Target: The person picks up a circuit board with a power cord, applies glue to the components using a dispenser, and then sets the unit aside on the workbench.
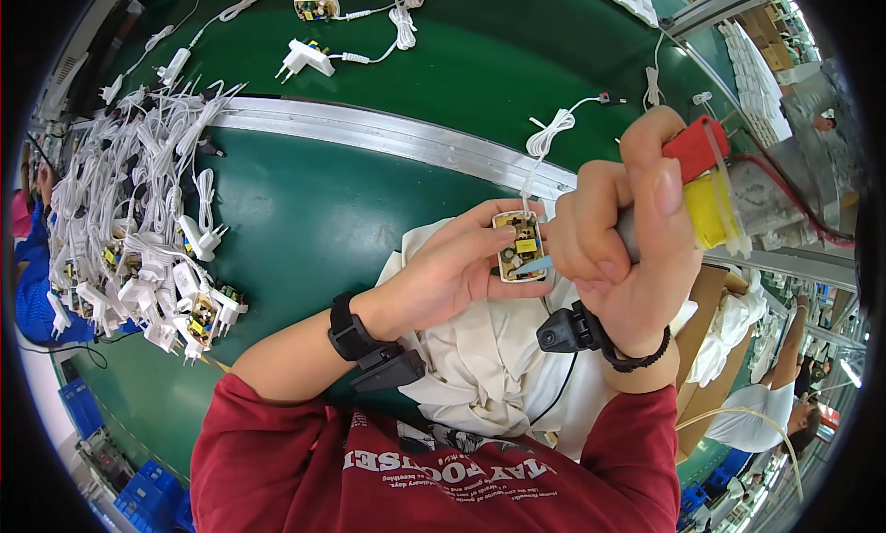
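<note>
My left hand (pixel 452 270) holds an opened power adapter (pixel 520 247), its white shell cradled in the fingers and the thumb over one edge. Yellow and dark parts of its circuit board show inside. From its far end a white cable (pixel 550 134) runs to a tied bundle on the bench. My right hand (pixel 637 219) is wrapped round a grey tube-shaped tool (pixel 775 196) with a yellow band, a red lever-like piece and wires. The tool's pale-blue tapered tip (pixel 533 265) points down at the board's near edge; whether it touches I cannot tell. Fingers cover much of the tool.
A large heap of white corded adapters (pixel 138 210) lies at left. Beyond a metal rail (pixel 388 138), more adapters (pixel 307 59) rest on the green surface (pixel 517 44). Cream cloth (pixel 489 358) lies beneath my hands. At right stand a cardboard box (pixel 706 321) and a person (pixel 757 413).
</note>
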Tool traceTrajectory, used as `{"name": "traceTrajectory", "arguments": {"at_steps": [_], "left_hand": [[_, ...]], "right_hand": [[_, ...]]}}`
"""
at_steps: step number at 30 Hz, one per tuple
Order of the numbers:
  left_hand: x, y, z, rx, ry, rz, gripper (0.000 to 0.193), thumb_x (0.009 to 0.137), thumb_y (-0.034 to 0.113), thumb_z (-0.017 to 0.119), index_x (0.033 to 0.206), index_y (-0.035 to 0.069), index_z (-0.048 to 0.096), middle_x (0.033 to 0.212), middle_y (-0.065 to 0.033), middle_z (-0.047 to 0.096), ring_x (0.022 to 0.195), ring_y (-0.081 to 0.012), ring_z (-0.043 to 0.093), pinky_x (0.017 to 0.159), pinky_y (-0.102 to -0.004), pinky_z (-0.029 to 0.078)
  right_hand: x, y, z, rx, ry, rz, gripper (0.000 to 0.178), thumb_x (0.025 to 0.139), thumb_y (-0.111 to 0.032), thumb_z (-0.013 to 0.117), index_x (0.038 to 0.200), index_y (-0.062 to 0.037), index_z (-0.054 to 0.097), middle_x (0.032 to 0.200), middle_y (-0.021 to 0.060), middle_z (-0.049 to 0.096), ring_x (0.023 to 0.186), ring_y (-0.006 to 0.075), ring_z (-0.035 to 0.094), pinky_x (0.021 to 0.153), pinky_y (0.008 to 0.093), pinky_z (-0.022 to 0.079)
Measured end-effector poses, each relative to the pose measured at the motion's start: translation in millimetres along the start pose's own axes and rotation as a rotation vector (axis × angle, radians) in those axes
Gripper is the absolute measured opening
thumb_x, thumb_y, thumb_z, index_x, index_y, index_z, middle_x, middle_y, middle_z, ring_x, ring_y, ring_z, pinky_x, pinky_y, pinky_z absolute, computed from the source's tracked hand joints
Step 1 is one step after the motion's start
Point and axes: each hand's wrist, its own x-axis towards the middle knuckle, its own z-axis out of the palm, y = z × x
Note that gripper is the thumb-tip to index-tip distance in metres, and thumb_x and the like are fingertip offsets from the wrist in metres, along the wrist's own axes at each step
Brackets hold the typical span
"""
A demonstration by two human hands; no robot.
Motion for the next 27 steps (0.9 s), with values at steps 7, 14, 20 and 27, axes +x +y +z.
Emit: {"name": "traceTrajectory", "arguments": {"at_steps": [7, 14, 20, 27], "left_hand": [[1.1, 0.6, 1.9, 0.013, 0.015, -0.013, 0.038, 0.096, 0.017, 0.042, 0.131, 0.004, 0.033, 0.126, -0.0125, 0.047, 0.113, -0.0224, 0.053, 0.098, -0.0437, 0.046], [26.3, 10.0, 2.4, 0.284, 0.083, 0.006, 0.037, 0.095, 0.015, 0.047, 0.129, 0.005, 0.039, 0.119, -0.0088, 0.051, 0.108, -0.0178, 0.053, 0.09, -0.0385, 0.05], [122.6, 53.5, 25.8, 1.304, -0.327, 0.925, 0.045, 0.083, 0.019, 0.062, 0.122, 0.003, 0.045, 0.101, -0.0086, 0.056, 0.083, -0.0207, 0.055, 0.069, -0.0298, 0.049], [142.9, 67.5, -10.0, 1.984, 0.017, 1.043, 0.041, 0.072, 0.01, 0.06, 0.109, -0.006, 0.05, 0.1, -0.0195, 0.055, 0.096, -0.0359, 0.054, 0.076, -0.0379, 0.05]], "right_hand": [[2.7, -7.2, 0.7, -0.034, 0.013, -0.019, 0.033, 0.098, -0.041, 0.037, 0.103, -0.0086, 0.034, 0.047, -0.0042, 0.028, 0.036, 0.0051, 0.023, 0.036, 0.0221, 0.02], [6.1, -13.5, 0.3, 0.022, 0.095, -0.021, 0.031, 0.098, -0.036, 0.04, 0.104, -0.005, 0.037, 0.047, -0.0027, 0.03, 0.035, 0.0051, 0.023, 0.035, 0.0229, 0.02], [1.8, -12.7, 0.9, 0.045, 0.098, -0.019, 0.027, 0.098, -0.031, 0.041, 0.102, -0.0046, 0.039, 0.048, -0.0021, 0.031, 0.036, 0.005, 0.024, 0.035, 0.0226, 0.021], [5.2, -15.7, 0.1, 0.097, 0.134, -0.021, 0.022, 0.098, -0.026, 0.044, 0.1, -0.005, 0.041, 0.051, -0.0029, 0.032, 0.039, 0.0038, 0.026, 0.037, 0.0209, 0.023]]}}
